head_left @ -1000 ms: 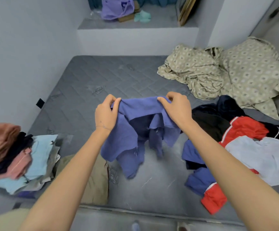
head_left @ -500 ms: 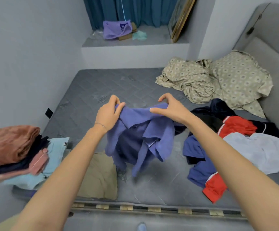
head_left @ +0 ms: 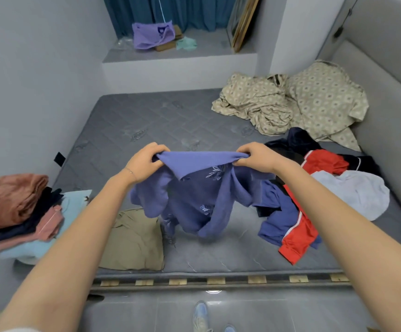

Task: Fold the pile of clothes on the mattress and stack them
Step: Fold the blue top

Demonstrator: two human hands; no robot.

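A blue-violet sweater (head_left: 194, 195) hangs in the air above the grey mattress (head_left: 151, 125). My left hand (head_left: 144, 162) grips its top edge on the left, my right hand (head_left: 257, 156) grips it on the right, and the edge is stretched between them. The unfolded pile (head_left: 324, 188) lies to the right: dark, red, blue and white garments. A stack of folded clothes (head_left: 19, 212) with a rust-coloured piece on top sits at the left. A folded khaki garment (head_left: 134, 243) lies at the mattress's near edge.
A crumpled patterned beige sheet (head_left: 290, 101) covers the far right corner by a padded headboard (head_left: 386, 75). A ledge (head_left: 206, 49) behind holds a purple cloth and a leaning frame. Wooden slats (head_left: 218, 281) show under the near edge; shoes (head_left: 201, 315) stand on the tiled floor.
My hands have moved apart, pulling the sweater's top edge taut and turning the garment. The camera has tilted up and back, showing more of the room and floor.
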